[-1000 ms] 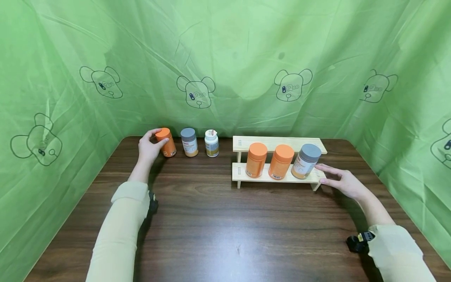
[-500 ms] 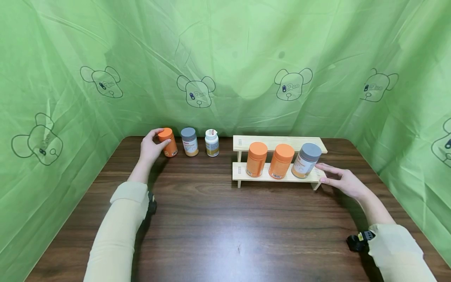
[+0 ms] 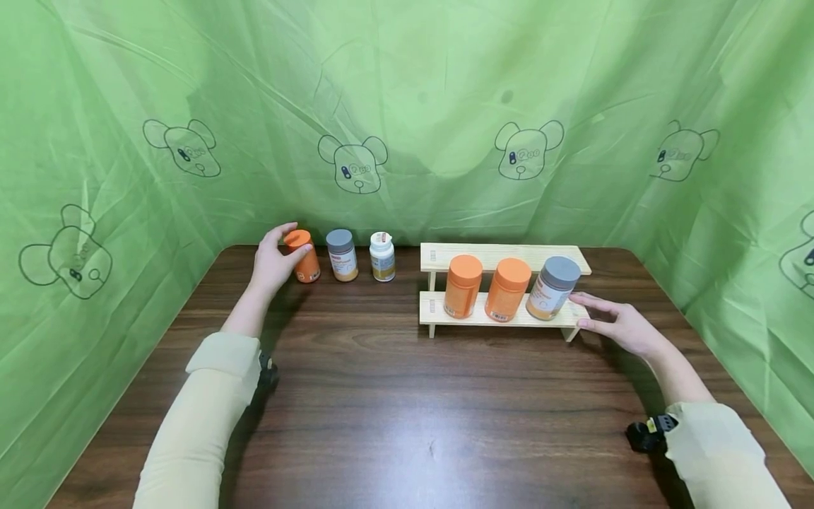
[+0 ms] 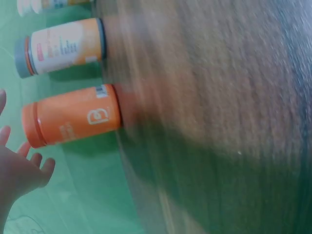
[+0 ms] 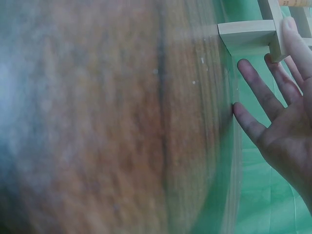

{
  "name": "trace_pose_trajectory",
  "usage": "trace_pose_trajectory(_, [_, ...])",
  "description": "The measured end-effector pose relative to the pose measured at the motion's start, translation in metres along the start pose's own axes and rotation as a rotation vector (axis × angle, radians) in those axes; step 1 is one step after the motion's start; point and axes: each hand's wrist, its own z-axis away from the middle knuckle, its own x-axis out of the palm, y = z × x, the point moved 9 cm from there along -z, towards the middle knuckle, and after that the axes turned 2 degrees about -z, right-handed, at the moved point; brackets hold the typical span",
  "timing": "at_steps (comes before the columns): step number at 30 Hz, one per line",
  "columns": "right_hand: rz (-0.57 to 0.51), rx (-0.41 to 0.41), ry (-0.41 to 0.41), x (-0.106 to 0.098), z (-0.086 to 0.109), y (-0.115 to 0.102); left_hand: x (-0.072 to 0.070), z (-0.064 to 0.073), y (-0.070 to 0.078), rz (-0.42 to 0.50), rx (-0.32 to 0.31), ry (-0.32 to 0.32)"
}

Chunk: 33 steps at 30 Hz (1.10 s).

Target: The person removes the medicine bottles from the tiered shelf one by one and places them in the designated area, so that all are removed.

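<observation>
An orange jar [image 3: 305, 261] with an orange lid stands upright at the table's back left. My left hand [image 3: 271, 261] is around its lid, fingers spread behind and thumb in front; in the left wrist view the fingers [image 4: 48, 170] are loosely extended beside the lid. To the right of that jar are a grey-lidded jar [image 3: 343, 261] and a small white bottle [image 3: 383, 258]. My right hand [image 3: 620, 326] reaches the right end of a two-tier wooden rack [image 3: 439, 311], the thumb touching it and the other fingers extended. On its lower tier are two orange jars [image 3: 463, 290] and a grey-lidded jar [image 3: 552, 291].
The dark wooden table [image 3: 356, 396] extends in front of the rack and jars. A green curtain [image 3: 432, 191] with bear-face drawings hangs close behind and along both sides. The rack's upper tier [image 3: 502, 253] lies behind the jars standing on it.
The orange jar at the left has shifted slightly right, towards the grey-lidded one. My left fingers have then spread wider from its lid. My right hand has stayed at the rack's end.
</observation>
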Motion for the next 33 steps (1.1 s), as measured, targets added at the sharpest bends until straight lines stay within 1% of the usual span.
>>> trace_pose_trajectory(4, [-0.013,-0.002,-0.005,0.0,-0.001,-0.002,-0.003,0.004,0.014,0.006,0.02,0.024])
trace_pose_trajectory(6, [-0.017,0.004,-0.009,0.0,-0.001,-0.002,-0.003,0.005,0.022,0.019,0.028,0.027])
trace_pose_trajectory(12, [-0.003,0.014,-0.01,0.0,0.0,-0.001,-0.001,0.01,0.047,0.073,0.05,0.009])
trace_pose_trajectory(19, [-0.011,0.005,-0.007,0.001,0.0,-0.002,0.004,0.021,0.072,0.07,0.062,-0.02])
trace_pose_trajectory(23, [-0.013,-0.002,0.001,0.001,0.0,-0.002,0.006,0.028,0.089,0.07,0.094,-0.028])
trace_pose_trajectory(26, [-0.019,-0.002,0.006,0.001,0.0,-0.001,0.008,0.033,0.105,0.076,0.139,-0.027])
trace_pose_trajectory(30, [-0.024,-0.006,0.012,0.001,0.0,-0.001,0.011,0.039,0.123,0.085,0.17,-0.034])
trace_pose_trajectory(33, [-0.023,-0.017,0.011,0.001,-0.001,-0.001,0.014,0.044,0.132,0.088,0.151,-0.055])
